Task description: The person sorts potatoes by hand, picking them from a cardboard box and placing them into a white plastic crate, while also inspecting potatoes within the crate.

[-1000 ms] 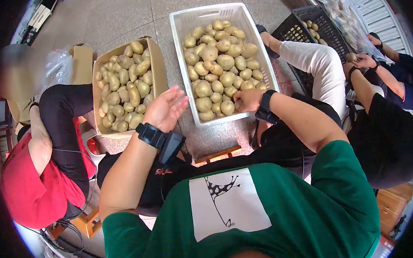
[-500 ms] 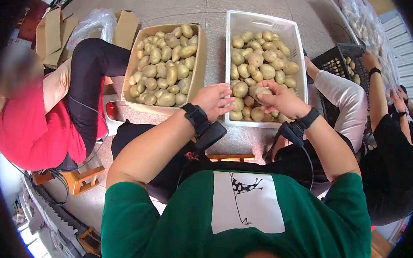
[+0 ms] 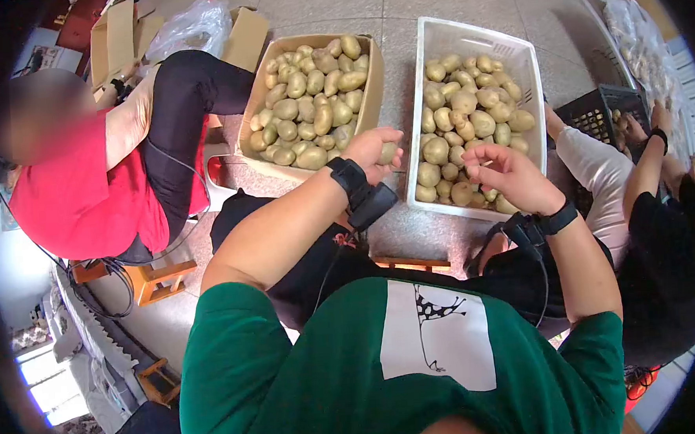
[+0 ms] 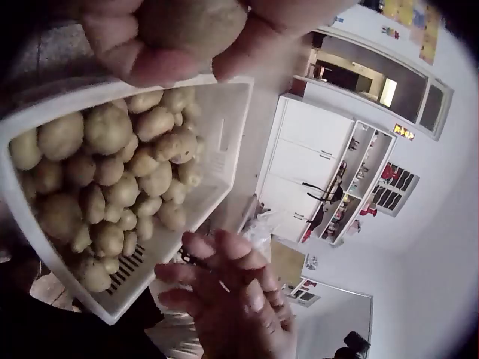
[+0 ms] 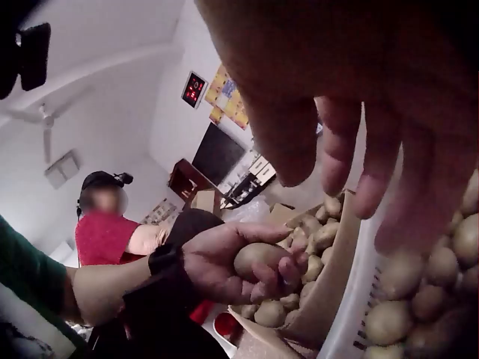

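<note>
My left hand (image 3: 370,154) holds a potato (image 3: 388,153) between the cardboard box and the white crate. In the right wrist view the fingers curl round that potato (image 5: 260,262), and in the left wrist view thumb and fingers grip it from both sides. My right hand (image 3: 512,178) hovers over the near end of the white plastic crate (image 3: 538,128), its fingers loosely bent and holding nothing. Potatoes (image 3: 468,116) fill much of the crate. To its left stands the cardboard box (image 3: 374,98), heaped with potatoes (image 3: 302,101).
A person in red (image 3: 86,183) sits at the left, beside an opened carton (image 3: 112,41) and clear plastic bags (image 3: 190,29). At the right, another person's hand (image 3: 635,129) reaches into a black crate (image 3: 585,110). A wooden stool edge (image 3: 413,264) shows below the crate.
My right hand took a potato from the white crate, and it passed to my left hand. The right hand has let go; the left has closed round the potato. The head view has shifted.
</note>
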`<state>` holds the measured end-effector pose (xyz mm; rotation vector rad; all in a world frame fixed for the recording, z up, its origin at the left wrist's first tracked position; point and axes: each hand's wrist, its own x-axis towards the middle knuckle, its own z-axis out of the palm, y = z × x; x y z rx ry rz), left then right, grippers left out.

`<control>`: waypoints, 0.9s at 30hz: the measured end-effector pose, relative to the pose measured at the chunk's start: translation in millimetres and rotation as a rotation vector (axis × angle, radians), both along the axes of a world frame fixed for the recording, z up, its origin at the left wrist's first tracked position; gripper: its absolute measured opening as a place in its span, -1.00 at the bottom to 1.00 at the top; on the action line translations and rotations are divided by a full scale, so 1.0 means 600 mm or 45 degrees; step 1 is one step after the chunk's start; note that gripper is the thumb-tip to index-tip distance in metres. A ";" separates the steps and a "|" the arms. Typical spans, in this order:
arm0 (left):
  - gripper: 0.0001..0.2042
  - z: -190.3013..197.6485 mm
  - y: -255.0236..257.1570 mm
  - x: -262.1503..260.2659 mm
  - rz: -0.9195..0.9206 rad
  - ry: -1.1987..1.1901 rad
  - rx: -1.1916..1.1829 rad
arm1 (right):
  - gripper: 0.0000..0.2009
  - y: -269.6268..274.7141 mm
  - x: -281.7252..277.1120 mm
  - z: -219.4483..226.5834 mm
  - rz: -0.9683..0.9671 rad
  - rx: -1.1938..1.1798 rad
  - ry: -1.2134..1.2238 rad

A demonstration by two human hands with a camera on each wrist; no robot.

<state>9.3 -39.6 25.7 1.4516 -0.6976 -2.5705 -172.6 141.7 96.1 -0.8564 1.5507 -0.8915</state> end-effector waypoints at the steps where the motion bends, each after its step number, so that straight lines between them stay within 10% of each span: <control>1: -0.88 -0.009 -0.010 0.008 0.002 -0.008 0.002 | -0.73 0.001 0.000 -0.002 0.027 -0.019 0.052; 15: -0.76 -0.060 -0.122 0.147 0.858 -0.277 -0.233 | -0.75 0.013 -0.003 -0.024 0.091 0.032 0.165; 27: -0.83 -0.120 -0.185 0.223 1.123 -0.501 -0.565 | -0.83 0.009 0.005 -0.034 0.193 0.024 0.319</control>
